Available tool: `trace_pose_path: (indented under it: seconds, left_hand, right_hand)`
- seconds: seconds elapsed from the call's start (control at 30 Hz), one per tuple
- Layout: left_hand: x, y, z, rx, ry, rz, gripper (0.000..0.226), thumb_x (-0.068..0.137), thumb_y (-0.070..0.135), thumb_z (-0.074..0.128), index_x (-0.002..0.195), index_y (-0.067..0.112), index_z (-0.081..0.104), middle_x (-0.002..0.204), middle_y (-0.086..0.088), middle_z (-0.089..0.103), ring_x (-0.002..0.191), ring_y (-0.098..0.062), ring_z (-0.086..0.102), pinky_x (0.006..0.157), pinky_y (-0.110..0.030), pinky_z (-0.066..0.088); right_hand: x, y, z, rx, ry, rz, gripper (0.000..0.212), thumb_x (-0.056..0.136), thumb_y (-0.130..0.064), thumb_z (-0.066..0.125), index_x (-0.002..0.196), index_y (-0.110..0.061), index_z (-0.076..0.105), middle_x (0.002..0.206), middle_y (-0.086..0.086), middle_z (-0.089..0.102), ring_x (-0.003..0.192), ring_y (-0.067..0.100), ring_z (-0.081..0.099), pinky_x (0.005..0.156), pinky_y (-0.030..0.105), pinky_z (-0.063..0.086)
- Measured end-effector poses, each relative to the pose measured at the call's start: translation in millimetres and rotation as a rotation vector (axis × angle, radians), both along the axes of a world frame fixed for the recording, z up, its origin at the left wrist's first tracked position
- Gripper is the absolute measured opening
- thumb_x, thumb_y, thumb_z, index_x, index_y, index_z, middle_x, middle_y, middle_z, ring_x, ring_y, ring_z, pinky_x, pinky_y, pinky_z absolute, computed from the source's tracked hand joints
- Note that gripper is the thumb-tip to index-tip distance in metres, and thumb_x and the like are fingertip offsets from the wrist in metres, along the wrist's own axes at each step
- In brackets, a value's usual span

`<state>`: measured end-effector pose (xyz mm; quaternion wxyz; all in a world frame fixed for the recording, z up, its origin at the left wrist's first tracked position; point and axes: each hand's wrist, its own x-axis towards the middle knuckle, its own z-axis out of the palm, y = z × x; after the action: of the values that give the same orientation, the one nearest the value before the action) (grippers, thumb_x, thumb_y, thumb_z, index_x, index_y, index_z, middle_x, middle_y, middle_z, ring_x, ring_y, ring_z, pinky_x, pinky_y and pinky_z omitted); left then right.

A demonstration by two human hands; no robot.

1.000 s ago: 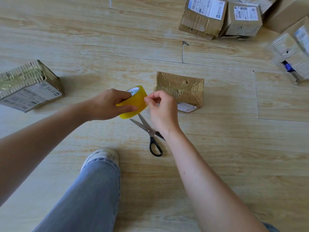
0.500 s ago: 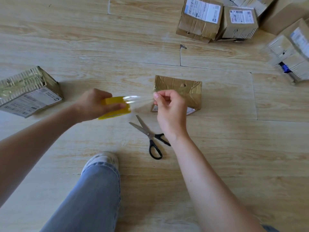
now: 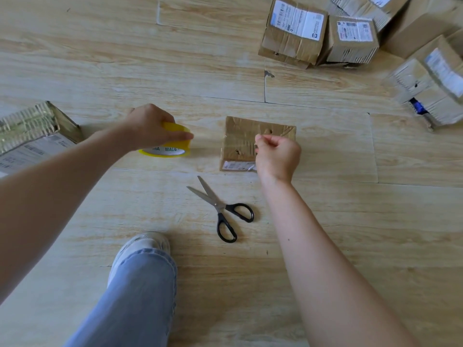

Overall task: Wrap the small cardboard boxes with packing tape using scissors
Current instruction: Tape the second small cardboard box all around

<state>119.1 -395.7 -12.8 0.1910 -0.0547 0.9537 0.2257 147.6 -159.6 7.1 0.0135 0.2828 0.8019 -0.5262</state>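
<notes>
Box (image 3: 250, 136): lies flat, awaiting tape.
Left hand (image 3: 150, 126): left of box, fingers curled over tape roll (image 3: 170, 149), anchoring it.
Right hand (image 3: 276, 156): over box, fingertips pinched, likely on the clear tape end, which is too faint to confirm.
Scissors (image 3: 220, 209): near box, blades apart, within reach for cutting.

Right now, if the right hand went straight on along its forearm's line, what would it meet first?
The small cardboard box: the right hand overlaps it in this view, though its height above the box is unclear.
</notes>
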Motion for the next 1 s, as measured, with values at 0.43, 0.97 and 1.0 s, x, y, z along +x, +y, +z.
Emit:
trace_pose_path:
  seconds: [0.43,0.97,1.0]
  left_hand:
    - [-14,3,-14,-0.019,0.152,0.03,0.045,0.072,0.071,0.062,0.09,0.032,0.073,0.073,0.009,0.059,0.084,-0.017,0.05,0.092,-0.036,0.029]
    - [-10,14,-18,-0.093,0.157,-0.002,0.049,0.071,0.071,0.062,0.09,0.028,0.073,0.07,0.009,0.054,0.082,-0.018,0.05,0.089,-0.034,0.028]
    - [-10,14,-19,-0.09,0.158,0.0,0.049,0.07,0.072,0.062,0.089,0.028,0.073,0.069,0.009,0.055,0.081,-0.018,0.049,0.089,-0.034,0.028]
  right_hand:
    - [0,1,-14,0.366,0.022,0.081,0.011,0.093,-0.019,0.064,0.095,-0.012,0.072,0.089,0.001,0.071,0.07,0.01,0.052,0.05,0.01,0.024]
    - [10,-1,-25,0.77,0.246,0.697,0.052,0.105,-0.023,0.032,0.155,-0.018,0.015,0.163,0.0,0.013,0.15,0.019,0.01,0.121,0.039,0.009]
    - [12,-1,-28,0.78,0.225,0.841,0.054,0.106,-0.035,0.022,0.155,-0.021,0.007,0.163,-0.003,0.003,0.15,0.016,0.0,0.121,0.039,-0.001]
